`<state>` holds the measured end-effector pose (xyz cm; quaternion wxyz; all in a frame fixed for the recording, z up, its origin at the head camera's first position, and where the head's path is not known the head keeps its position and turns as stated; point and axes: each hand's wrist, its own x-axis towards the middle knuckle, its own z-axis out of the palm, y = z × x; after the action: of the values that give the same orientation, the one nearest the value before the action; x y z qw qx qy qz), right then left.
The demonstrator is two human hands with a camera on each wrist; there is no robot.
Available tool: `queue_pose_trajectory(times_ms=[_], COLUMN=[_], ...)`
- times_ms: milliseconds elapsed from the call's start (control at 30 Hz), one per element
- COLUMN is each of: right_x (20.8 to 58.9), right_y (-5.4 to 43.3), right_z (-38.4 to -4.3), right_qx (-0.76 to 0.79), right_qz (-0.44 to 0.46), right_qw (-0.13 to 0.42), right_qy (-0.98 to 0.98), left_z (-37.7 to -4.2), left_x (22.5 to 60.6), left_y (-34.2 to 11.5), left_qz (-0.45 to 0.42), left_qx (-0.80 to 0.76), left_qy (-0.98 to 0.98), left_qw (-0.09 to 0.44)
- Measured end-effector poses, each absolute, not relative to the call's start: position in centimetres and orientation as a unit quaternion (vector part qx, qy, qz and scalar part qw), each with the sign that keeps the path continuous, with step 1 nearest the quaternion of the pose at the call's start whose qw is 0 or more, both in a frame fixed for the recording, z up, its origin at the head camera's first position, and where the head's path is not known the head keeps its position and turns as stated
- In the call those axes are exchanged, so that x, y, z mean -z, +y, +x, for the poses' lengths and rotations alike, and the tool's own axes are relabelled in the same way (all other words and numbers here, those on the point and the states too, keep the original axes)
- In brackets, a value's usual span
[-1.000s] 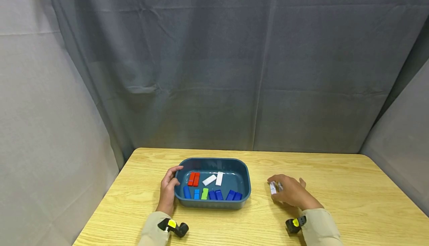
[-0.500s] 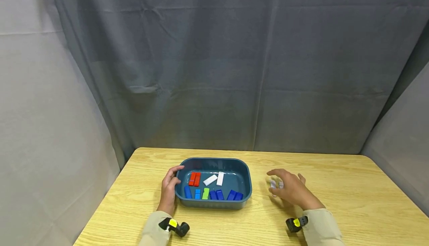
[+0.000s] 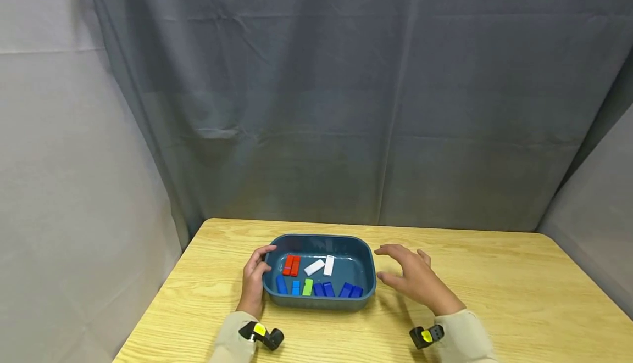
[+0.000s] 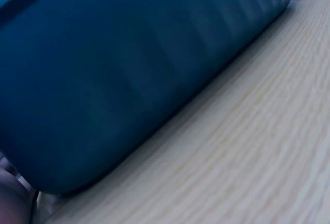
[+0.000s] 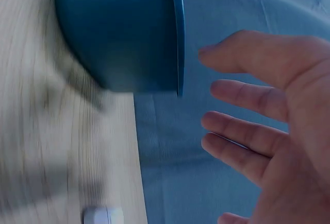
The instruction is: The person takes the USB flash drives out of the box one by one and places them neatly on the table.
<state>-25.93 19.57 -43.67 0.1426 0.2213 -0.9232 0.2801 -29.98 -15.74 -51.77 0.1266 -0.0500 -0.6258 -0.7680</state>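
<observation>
My left hand (image 3: 253, 281) holds the left end of a dark teal rectangular bin (image 3: 321, 301), its fingers at the rim. Several small flat pieces lie in the bin: two red pieces (image 3: 291, 266) side by side, two white pieces (image 3: 314, 267), blue ones (image 3: 350, 290) and a lime green one (image 3: 307, 287). My right hand (image 3: 420, 278) hovers just beyond the bin's right end, fingers spread and nothing in them. In the right wrist view a small white and grey piece (image 5: 103, 215) lies on the table; my hand hides that spot in the head view.
The bin stands on a light wood-grain table (image 3: 514, 286). Behind it hangs a grey curtain (image 3: 316, 105), with pale cloth (image 3: 74, 187) at the left side. A small black camera sits on each wrist.
My right hand has left the white pieces on the table, moving left to the bin's right end with its fingers spread. The left hand stays on the bin; the view has shifted slightly.
</observation>
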Motion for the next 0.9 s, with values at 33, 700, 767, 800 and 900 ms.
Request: queue_pose_trajectory(times_ms=[33, 700, 767, 800, 900], right_x=[43.6, 44.4, 44.7, 44.9, 45.4], right_y=[19.2, 12.7, 12.3, 12.1, 11.4], right_z=[-26.0, -29.4, -29.8, -30.0, -30.4], right_qx=[-0.283, -0.252, -0.246, -0.243, -0.232], right_qz=[0.226, 0.265, 0.260, 0.258, 0.257], right_qw=[0.143, 0.090, 0.085, 0.085, 0.088], right_qy=[-0.921, -0.926, -0.930, -0.931, -0.934], left_z=[-30.0, -30.5, -30.6, -30.6, -30.6], left_x=[51.8, 51.6, 51.6, 51.6, 51.6], left_y=[-15.8, -14.7, -14.5, -14.4, -14.4], left_qz=[-0.050, -0.049, -0.047, -0.046, -0.046], left_qx=[0.768, 0.765, 0.765, 0.764, 0.763], left_qy=[-0.626, -0.628, -0.629, -0.630, -0.632], left_qw=[0.125, 0.133, 0.132, 0.130, 0.130])
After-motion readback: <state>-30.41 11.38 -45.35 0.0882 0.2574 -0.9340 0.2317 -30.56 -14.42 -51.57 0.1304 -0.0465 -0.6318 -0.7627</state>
